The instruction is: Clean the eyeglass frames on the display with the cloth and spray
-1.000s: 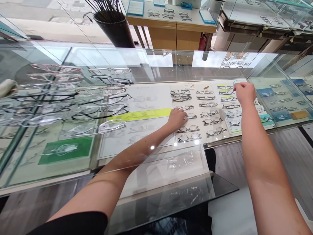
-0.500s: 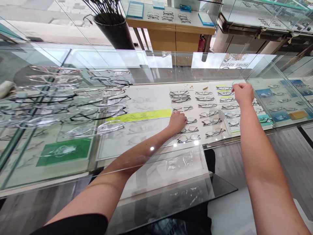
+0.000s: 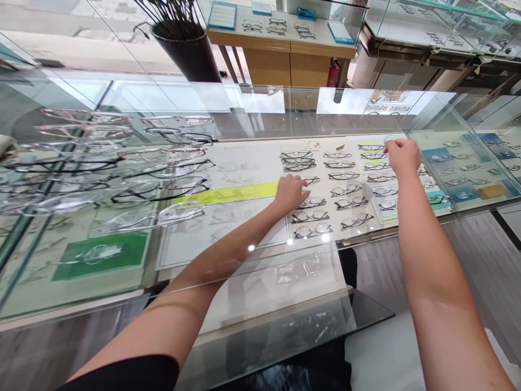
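Note:
Inside the glass display case, my left hand (image 3: pixel 290 194) reaches over a column of eyeglasses with its fingers apart. Its fingertips are beside a pair of eyeglasses (image 3: pixel 312 180) that the hand partly covers; contact cannot be made out. Just below lies another pair of eyeglasses (image 3: pixel 312 202). Farther right, my right hand (image 3: pixel 404 156) is closed with thumb and fingers together, above the right-hand columns of frames. Whatever it pinches, if anything, is too small or hidden to name. Close to it are dark-rimmed eyeglasses (image 3: pixel 381 178).
Several eyeglasses (image 3: pixel 163 187) stand on the glass at left, above a green card (image 3: pixel 101 255). A yellow strip (image 3: pixel 232 193) crosses the white tray lining. Clear plastic bags (image 3: pixel 299 266) lie nearer me. Beyond the case are a potted plant (image 3: pixel 187 54) and a wooden display counter (image 3: pixel 268 62).
My left hand has shifted slightly up and left, and its curled fingers have spread. The eyeglasses it partly covered now show fully, while the pair above is partly covered. My right hand stays closed, nearly still.

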The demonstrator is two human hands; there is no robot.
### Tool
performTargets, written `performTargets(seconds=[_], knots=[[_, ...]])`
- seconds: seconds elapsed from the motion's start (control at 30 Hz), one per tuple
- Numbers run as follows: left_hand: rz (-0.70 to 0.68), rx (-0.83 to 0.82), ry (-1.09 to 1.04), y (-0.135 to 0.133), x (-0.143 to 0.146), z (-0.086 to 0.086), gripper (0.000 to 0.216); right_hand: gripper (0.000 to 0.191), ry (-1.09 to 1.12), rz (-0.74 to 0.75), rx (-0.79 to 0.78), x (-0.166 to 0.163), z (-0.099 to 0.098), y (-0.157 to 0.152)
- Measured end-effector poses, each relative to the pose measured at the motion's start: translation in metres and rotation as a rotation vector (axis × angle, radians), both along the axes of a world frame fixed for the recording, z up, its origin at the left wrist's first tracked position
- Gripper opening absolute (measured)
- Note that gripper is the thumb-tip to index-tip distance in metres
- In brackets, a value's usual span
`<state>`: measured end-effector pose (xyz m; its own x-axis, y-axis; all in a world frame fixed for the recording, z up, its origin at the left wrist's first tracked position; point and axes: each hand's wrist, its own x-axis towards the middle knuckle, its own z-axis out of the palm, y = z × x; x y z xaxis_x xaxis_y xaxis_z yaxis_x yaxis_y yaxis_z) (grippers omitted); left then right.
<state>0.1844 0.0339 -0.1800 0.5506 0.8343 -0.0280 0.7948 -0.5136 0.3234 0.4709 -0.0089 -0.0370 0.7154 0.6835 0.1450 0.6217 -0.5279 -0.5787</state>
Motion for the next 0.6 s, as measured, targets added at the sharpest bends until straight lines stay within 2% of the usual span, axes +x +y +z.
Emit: performTargets(seconds=[0.1, 0.23, 0.6], knots=[[0.07, 0.023, 0.008, 0.024, 0.003, 0.003, 0.036, 0.02, -0.007, -0.001, 0.004, 0.001, 0.0, 0.001], [0.085, 0.011, 0.039, 0.042, 0.006, 0.0, 0.026, 0.021, -0.009, -0.002, -0.003, 0.001, 0.0, 0.001], [0.008, 0.018, 0.058, 0.035, 0.007, -0.01, 0.03, 0.021, -0.004, 0.007, -0.012, -0.002, 0.001, 0.001]])
